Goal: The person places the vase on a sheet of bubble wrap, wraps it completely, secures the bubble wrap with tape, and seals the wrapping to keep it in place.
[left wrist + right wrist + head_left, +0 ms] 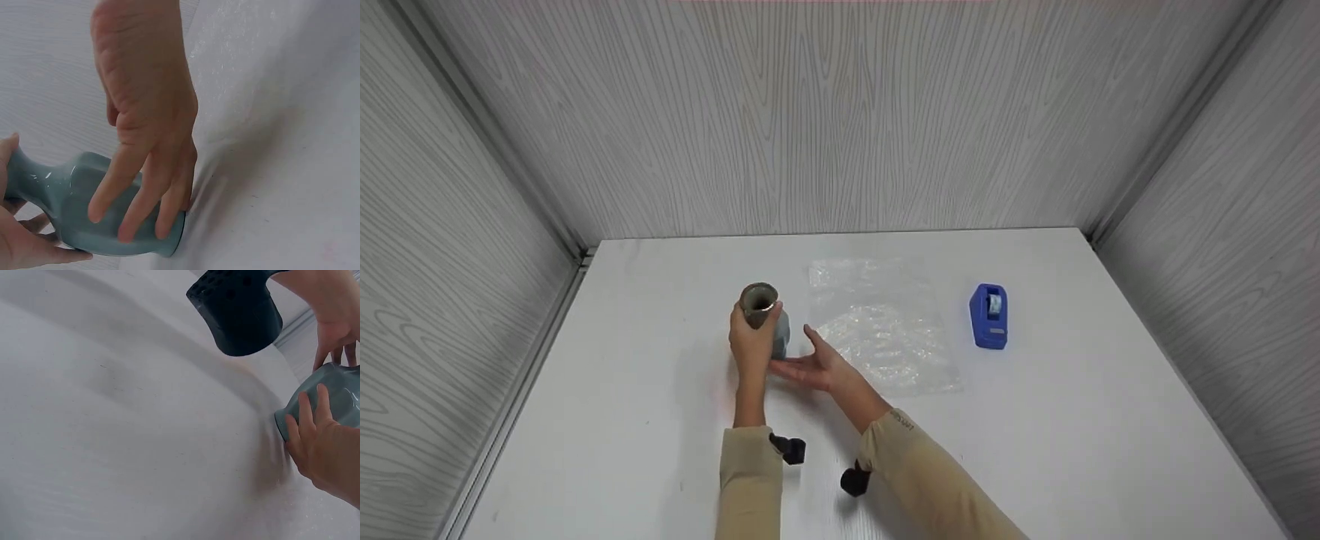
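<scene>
From the frame's bottom centre, the tan-sleeved left arm [750,484] rises straight, its bare left hand [751,343] curled; the tan-sleeved right arm [934,476] slants up-left, its bare right hand [819,369] straight-fingered, thumb apart.

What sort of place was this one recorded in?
Probably an enclosed workstation or recording booth, though the pictures don't confirm its purpose: a white tabletop is walled on three sides by grey wood-grain panels, and a blue tape dispenser stands on it.

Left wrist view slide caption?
Left hand grips a glossy, narrow-necked teal vase; right hand against its side.
</scene>
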The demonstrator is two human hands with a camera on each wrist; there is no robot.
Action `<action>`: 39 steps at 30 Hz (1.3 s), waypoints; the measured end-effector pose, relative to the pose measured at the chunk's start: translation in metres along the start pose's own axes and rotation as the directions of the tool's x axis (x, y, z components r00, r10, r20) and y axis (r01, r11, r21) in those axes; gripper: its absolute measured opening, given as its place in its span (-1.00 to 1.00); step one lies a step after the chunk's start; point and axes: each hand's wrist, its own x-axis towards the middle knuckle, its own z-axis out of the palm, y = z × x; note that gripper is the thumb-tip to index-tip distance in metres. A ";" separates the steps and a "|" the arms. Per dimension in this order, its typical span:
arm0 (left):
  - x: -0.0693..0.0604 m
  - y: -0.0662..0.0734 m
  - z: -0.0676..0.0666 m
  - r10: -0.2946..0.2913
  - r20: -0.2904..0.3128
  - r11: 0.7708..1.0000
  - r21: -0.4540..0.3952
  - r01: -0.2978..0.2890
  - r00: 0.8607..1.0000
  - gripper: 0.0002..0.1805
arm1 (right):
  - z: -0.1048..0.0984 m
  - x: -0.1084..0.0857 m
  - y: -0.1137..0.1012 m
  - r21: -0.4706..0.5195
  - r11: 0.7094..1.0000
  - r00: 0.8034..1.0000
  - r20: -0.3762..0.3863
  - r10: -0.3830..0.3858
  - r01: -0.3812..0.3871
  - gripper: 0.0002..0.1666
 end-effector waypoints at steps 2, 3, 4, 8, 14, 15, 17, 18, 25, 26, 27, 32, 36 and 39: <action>-0.001 0.000 0.002 -0.014 -0.009 1.000 -0.002 0.014 1.000 -0.26 | 0.001 0.001 0.001 0.016 1.000 1.000 -0.012 0.008 -0.008 -0.03; -0.002 0.001 0.002 -0.020 -0.009 1.000 -0.004 0.020 1.000 -0.26 | 0.001 0.002 0.002 0.020 1.000 1.000 -0.015 0.013 -0.012 -0.05; -0.003 0.001 0.003 -0.025 -0.006 1.000 -0.008 0.025 1.000 -0.25 | 0.001 0.002 0.003 0.031 0.999 1.000 -0.021 0.020 -0.019 -0.08; -0.007 0.005 0.004 -0.037 0.014 0.999 -0.034 0.038 0.999 -0.23 | 0.001 0.003 0.006 0.050 0.999 0.999 -0.024 0.022 -0.021 -0.16; -0.012 0.010 0.005 -0.059 0.048 0.995 -0.074 0.063 0.997 -0.20 | 0.001 0.001 0.006 0.181 0.983 1.000 -0.020 0.023 -0.019 -0.24; -0.013 0.010 0.005 -0.062 0.046 0.995 -0.080 0.066 0.997 -0.19 | 0.001 0.000 0.006 0.198 0.980 0.999 -0.024 0.027 -0.022 -0.24; -0.014 0.012 0.004 -0.065 0.040 0.993 -0.097 0.069 0.997 -0.19 | 0.002 -0.001 0.006 0.217 0.976 0.999 -0.025 0.033 -0.027 -0.23; -0.015 0.013 0.004 -0.063 0.036 0.992 -0.105 0.066 0.997 -0.19 | 0.002 -0.002 0.006 0.221 0.975 0.999 -0.025 0.035 -0.029 -0.24; -0.021 0.030 0.004 -0.022 0.036 0.977 -0.212 0.029 0.999 -0.28 | 0.005 -0.017 0.000 0.205 0.974 0.991 0.106 0.077 -0.098 -0.26; -0.022 0.033 0.004 -0.011 0.039 0.971 -0.237 0.020 0.999 -0.30 | 0.004 -0.019 -0.001 0.198 0.975 0.988 0.132 0.078 -0.103 -0.24; -0.023 0.035 0.005 -0.001 0.046 0.964 -0.265 0.013 0.999 -0.33 | 0.004 -0.021 -0.003 0.195 0.975 0.985 0.153 0.073 -0.102 -0.23; -0.027 0.040 0.011 0.041 0.094 0.928 -0.373 -0.003 0.995 -0.37 | 0.003 -0.034 -0.012 0.167 0.985 0.976 0.216 0.011 -0.048 -0.16; -0.031 0.040 0.021 0.043 0.150 0.889 -0.456 0.030 0.988 -0.37 | -0.002 -0.049 -0.023 0.133 0.991 0.974 0.219 -0.061 0.032 -0.12; -0.034 0.037 0.030 0.034 0.194 0.852 -0.519 0.073 0.981 -0.35 | -0.006 -0.060 -0.033 0.106 0.989 0.969 0.213 -0.121 0.101 -0.09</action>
